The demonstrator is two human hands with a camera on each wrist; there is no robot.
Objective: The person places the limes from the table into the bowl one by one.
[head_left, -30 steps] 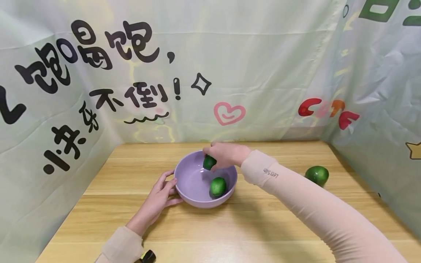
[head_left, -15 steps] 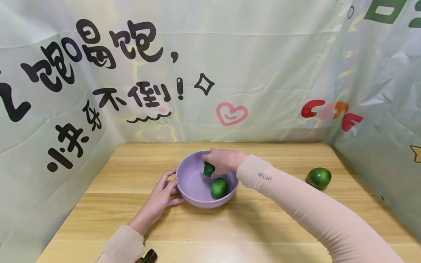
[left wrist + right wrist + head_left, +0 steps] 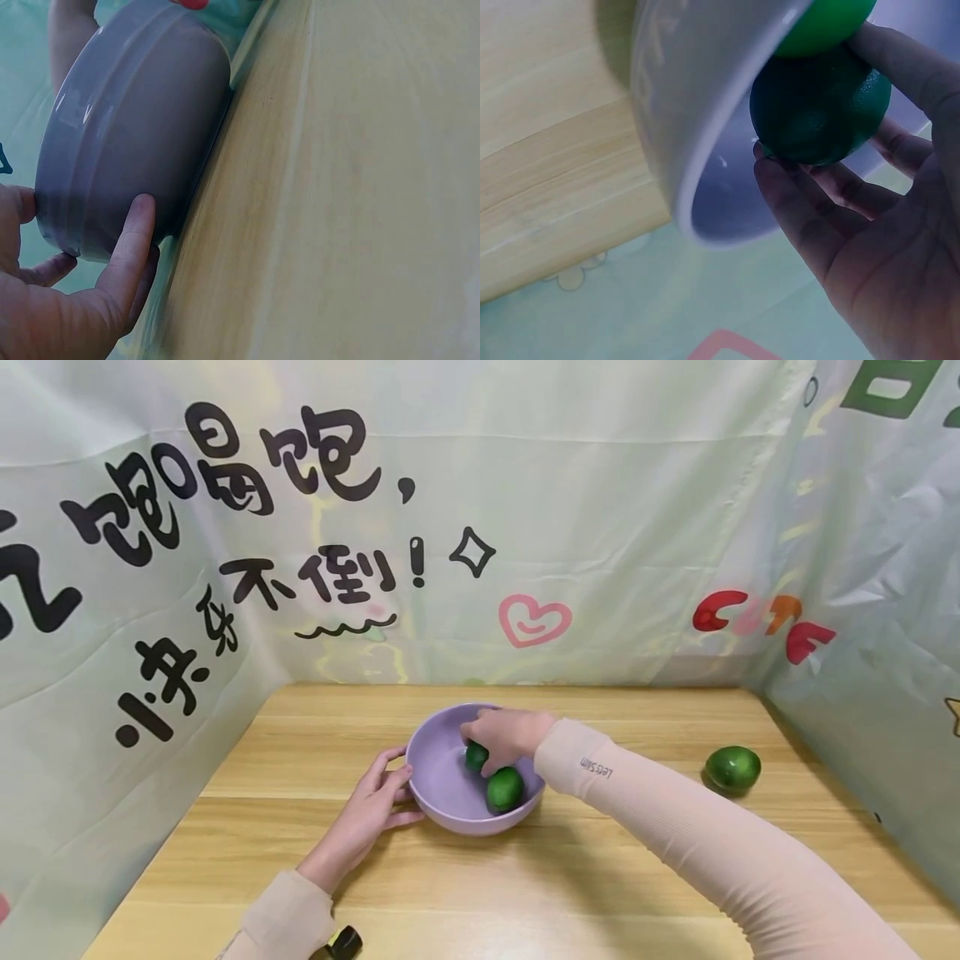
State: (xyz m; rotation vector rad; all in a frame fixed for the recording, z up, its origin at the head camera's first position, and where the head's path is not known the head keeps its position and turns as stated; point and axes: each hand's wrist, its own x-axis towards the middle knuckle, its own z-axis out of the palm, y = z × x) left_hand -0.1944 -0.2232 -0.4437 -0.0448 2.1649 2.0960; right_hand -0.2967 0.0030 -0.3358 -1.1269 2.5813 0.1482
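Observation:
A light purple bowl (image 3: 450, 785) stands on the wooden table. At its left side my left hand (image 3: 367, 810) holds it, thumb at the rim and fingers against the outer wall; the left wrist view shows those fingers (image 3: 135, 232) on the bowl's outside. My right hand (image 3: 508, 735) reaches inside the bowl and grips a dark green lime (image 3: 817, 105) between thumb and fingertips. A brighter green lime (image 3: 506, 789) lies in the bowl, touching the held one in the right wrist view. Part of the bowl's far side is hidden behind my right hand.
Another green fruit (image 3: 733, 769) lies on the table (image 3: 637, 893) to the right, beyond my right sleeve. A small black and yellow object (image 3: 345, 942) sits by my left sleeve at the front edge. Printed cloth walls (image 3: 600, 527) enclose the back and sides.
My right hand has lowered the held lime deeper into the bowl, close to the other lime. My left hand stays at the bowl's side. The whole view has shifted slightly.

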